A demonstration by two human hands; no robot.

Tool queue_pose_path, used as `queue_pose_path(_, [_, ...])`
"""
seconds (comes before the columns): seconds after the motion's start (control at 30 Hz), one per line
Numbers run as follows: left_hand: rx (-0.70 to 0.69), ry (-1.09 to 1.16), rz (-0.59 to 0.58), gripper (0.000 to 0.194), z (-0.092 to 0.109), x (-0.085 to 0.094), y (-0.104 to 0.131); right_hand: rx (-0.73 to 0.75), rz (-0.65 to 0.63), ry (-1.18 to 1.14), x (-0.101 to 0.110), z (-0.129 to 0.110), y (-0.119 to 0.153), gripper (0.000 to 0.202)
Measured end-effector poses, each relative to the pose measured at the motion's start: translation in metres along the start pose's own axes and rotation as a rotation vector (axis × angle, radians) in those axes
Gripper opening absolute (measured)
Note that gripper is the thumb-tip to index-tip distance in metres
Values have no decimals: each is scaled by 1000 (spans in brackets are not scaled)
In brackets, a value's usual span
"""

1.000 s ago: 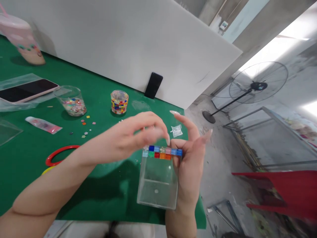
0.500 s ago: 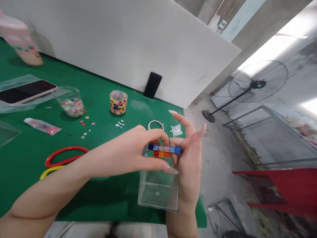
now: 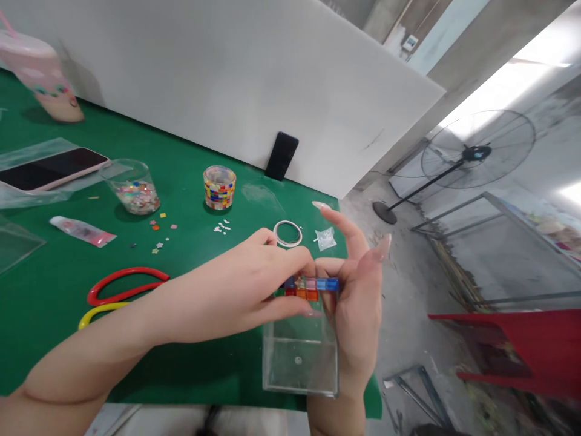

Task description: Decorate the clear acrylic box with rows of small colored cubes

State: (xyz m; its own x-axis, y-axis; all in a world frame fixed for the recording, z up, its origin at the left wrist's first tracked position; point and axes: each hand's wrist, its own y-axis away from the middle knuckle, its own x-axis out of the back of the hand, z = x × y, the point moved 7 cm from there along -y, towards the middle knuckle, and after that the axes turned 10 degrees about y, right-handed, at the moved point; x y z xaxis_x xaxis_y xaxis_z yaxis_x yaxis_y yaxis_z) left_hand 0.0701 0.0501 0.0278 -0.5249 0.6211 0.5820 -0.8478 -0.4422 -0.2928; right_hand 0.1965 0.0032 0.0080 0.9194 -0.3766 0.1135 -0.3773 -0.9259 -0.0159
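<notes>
Two rows of colored blocks: ran along the upper edge of the clear box, over the green table.
Left hand: thumb and fingers pinched the colored blocks.
Right hand: curled fingers gripped the box's side; two others stretched out.
White ring: lay beyond both hands.

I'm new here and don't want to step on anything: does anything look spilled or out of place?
Perhaps the little coloured pieces, loose on the green table beside the clear cup holding similar ones. White scraps also lie scattered nearby.
</notes>
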Motion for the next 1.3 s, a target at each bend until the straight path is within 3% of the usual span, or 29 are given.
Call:
queue_pose_path(0.27, [-116,-148,-4,23,9,-4,5,-19,75,-81,1,0,2,68])
queue_pose_path(0.53, [-139,-202,18,34,8,-5,4,-1,22,-43,-1,0,-2,73])
queue_pose_path(0.7, [-60,-42,55,30,10,-2,-2,-2,-47,-40,-3,2,-1,74])
queue_pose_path(1.0, [136,240,73,19,-1,-8,3,8,-47,-81,-4,1,4,69])
queue_pose_path(1.13, [183,304,98,24,-7,-4,2,5,-43,-63,-4,-3,5,67])
queue_pose_path(1.2, [153,317,174,29,-8,8,2,30,8,-2,0,-3,0,62])
queue_pose_path(1.3, [40,449,437,36,-10,37,3,171,172,166,9,1,-16,53])
